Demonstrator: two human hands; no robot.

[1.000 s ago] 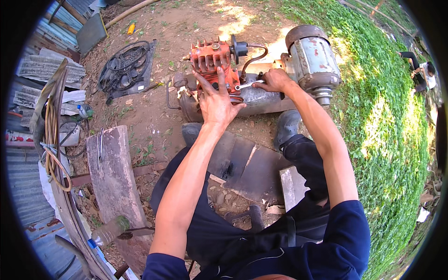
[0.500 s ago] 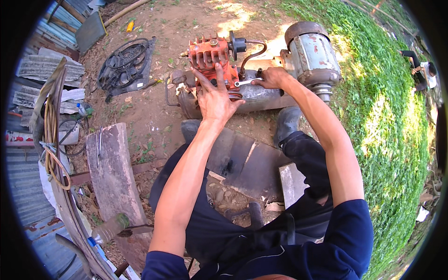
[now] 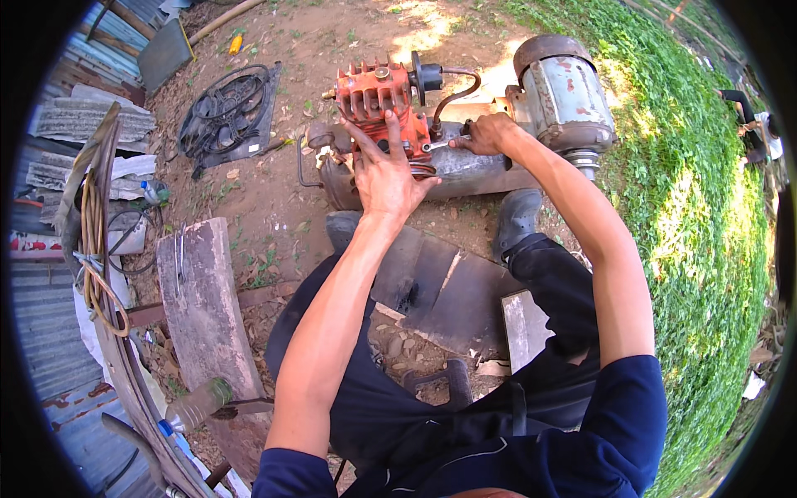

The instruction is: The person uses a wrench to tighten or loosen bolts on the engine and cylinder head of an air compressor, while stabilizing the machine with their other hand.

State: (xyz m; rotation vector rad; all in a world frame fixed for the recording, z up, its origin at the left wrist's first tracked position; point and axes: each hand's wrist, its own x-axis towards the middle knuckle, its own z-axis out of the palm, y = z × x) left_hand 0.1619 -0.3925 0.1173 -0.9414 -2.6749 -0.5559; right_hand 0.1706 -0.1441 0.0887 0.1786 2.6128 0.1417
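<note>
A red finned compressor pump (image 3: 374, 87) sits at the left end of a long, worn metal tank (image 3: 477, 181). My left hand (image 3: 388, 178) rests against the pump's near side, its fingers spread and holding nothing. In my right hand (image 3: 488, 135) is the end of a small silver wrench (image 3: 438, 144), whose other end meets the lower right of the pump; the fastener there is too small to make out. A bent metal pipe (image 3: 455, 104) curves behind my right hand. The grey, rusty motor (image 3: 569, 100) stands on the tank's right end.
Left of the tank, black cables (image 3: 220, 116) lie coiled on a dark sheet. Thin metal tools lie on a wooden plank (image 3: 203, 290), near a plastic bottle (image 3: 199, 404). Boards (image 3: 432, 290) lie between my legs. Grass (image 3: 697, 290) covers the right; another person (image 3: 755, 124) is at the far right.
The whole view has shifted slightly, with the compressor a little further right. My right hand and the wrench have swung slightly toward the pump. My left hand stays against it.
</note>
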